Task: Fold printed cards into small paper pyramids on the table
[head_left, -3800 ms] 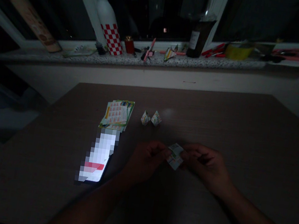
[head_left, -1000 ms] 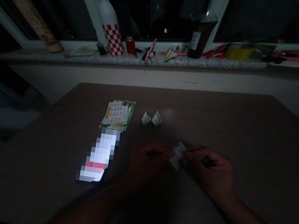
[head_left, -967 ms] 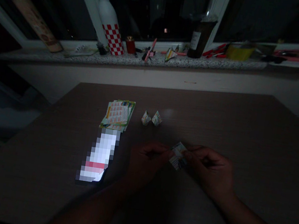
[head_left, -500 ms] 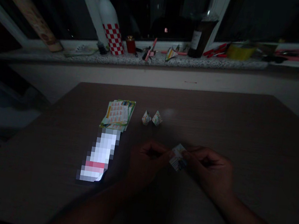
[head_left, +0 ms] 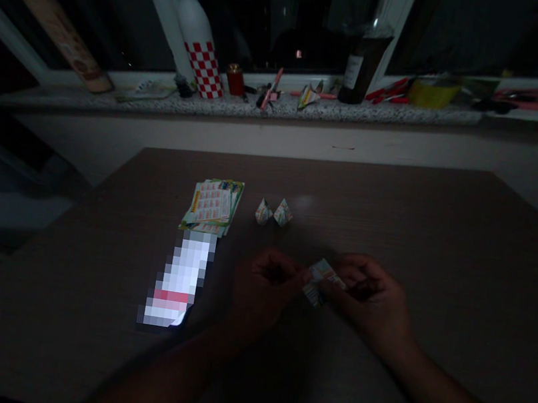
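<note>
A small, diamond-turned packet of pale printed paper (head_left: 322,270) sits between the two hands, over the brown wood-grain table (head_left: 425,238). The left hand (head_left: 262,288) pinches its near-side corner between thumb and fingertips; the right hand (head_left: 377,295) grips the opposite side, thumb laid across the face. I'd call this a folding or creasing step, though it's too dim here to make out the creases. The next move seems to call for a steady left pinch and a careful right thumb along the edge.

Beyond stand two pointed, folded printed-paper pieces (head_left: 282,214), side by side; left of them lie a loose stack of green-and-white printed sheets (head_left: 211,205) and a lit black-edged phone (head_left: 181,276). A white bottle with red checks (head_left: 204,60) stands on the speckled stone sill (head_left: 282,110) under dark windows.
</note>
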`<state>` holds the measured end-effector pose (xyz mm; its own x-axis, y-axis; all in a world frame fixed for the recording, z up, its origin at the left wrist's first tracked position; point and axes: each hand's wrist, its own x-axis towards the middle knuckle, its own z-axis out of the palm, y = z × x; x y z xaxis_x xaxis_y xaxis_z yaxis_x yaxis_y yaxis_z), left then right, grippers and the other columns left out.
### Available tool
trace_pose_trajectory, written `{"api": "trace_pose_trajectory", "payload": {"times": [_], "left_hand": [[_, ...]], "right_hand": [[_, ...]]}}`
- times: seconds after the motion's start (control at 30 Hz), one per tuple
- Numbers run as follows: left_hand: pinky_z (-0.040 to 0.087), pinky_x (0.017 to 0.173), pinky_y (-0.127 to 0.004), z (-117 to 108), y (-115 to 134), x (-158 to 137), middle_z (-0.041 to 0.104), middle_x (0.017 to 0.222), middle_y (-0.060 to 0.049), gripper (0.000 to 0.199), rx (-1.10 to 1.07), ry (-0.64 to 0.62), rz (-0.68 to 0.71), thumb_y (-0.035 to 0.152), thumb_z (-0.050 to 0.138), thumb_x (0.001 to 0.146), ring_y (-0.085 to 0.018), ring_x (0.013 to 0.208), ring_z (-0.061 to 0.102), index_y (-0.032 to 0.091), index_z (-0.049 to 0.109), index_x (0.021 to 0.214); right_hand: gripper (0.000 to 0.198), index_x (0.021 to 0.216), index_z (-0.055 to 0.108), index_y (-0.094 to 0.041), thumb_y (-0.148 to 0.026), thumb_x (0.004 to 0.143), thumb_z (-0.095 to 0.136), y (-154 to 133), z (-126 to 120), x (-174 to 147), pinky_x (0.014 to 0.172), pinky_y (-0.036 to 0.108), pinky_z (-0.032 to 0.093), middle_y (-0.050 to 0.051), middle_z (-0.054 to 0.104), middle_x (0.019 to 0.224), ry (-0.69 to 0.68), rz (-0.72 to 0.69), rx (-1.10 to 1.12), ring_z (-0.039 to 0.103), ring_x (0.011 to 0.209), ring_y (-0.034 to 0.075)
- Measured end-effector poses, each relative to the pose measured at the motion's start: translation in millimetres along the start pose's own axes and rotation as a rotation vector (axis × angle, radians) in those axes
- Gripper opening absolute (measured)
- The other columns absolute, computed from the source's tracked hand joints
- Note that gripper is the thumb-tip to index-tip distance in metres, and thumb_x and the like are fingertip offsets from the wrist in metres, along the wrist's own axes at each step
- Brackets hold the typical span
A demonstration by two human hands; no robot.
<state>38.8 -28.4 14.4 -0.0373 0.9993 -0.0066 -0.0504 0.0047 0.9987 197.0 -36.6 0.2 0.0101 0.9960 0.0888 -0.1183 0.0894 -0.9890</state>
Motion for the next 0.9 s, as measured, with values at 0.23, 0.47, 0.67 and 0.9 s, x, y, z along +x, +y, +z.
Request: {"api": "trace_pose_trajectory", "payload": {"times": [0.23, 0.47, 0.67, 0.9], "left_hand": [[0.043, 0.050, -0.019, 0.9, -1.8, 1.5, 0.064, 0.063, 0.001, 0.023, -0.044, -0.006, -0.029, 0.023, 0.077, 0.061, -0.009, 0.053, 0.055, 0.015, 0.055, 0.062], [0.039, 0.045, -0.017, -3.0, 1.0, 5.9, 0.059, 0.057, 0.003, 0.024, -0.011, 0.013, -0.054, 0.022, 0.077, 0.060, -0.007, 0.049, 0.051, 0.015, 0.055, 0.063], [0.034, 0.040, -0.016, -4.6, 4.0, 8.4, 0.057, 0.053, 0.006, 0.026, -0.026, 0.010, -0.056, 0.024, 0.078, 0.059, -0.005, 0.042, 0.045, 0.016, 0.053, 0.062], [0.032, 0.037, -0.015, -5.1, 5.9, 8.5, 0.055, 0.052, 0.007, 0.028, -0.052, -0.026, -0.067, 0.023, 0.077, 0.061, -0.004, 0.039, 0.043, 0.016, 0.050, 0.066]], "right_hand": [[0.027, 0.082, 0.059, -0.019, -0.027, 0.065, 0.078, -2.3, 0.4, 2.3, 0.053, 0.021, 0.053, 0.001, 0.068, 0.067, -0.001, 0.041, 0.021, 0.064, 0.057, 0.012], [0.028, 0.078, 0.058, -0.019, -0.031, 0.063, 0.079, -6.8, -0.7, 4.3, 0.046, 0.021, 0.051, -0.001, 0.067, 0.059, -0.010, 0.061, 0.039, 0.063, 0.050, 0.012], [0.030, 0.091, 0.064, -0.020, -0.031, 0.066, 0.077, -6.2, -4.2, 3.1, 0.056, 0.029, 0.059, 0.005, 0.075, 0.075, -0.043, 0.077, 0.040, 0.071, 0.063, 0.019], [0.033, 0.095, 0.064, -0.018, -0.027, 0.066, 0.077, -8.5, -3.2, 2.7, 0.055, 0.026, 0.057, 0.004, 0.074, 0.072, -0.010, 0.078, 0.030, 0.070, 0.060, 0.017]]}}
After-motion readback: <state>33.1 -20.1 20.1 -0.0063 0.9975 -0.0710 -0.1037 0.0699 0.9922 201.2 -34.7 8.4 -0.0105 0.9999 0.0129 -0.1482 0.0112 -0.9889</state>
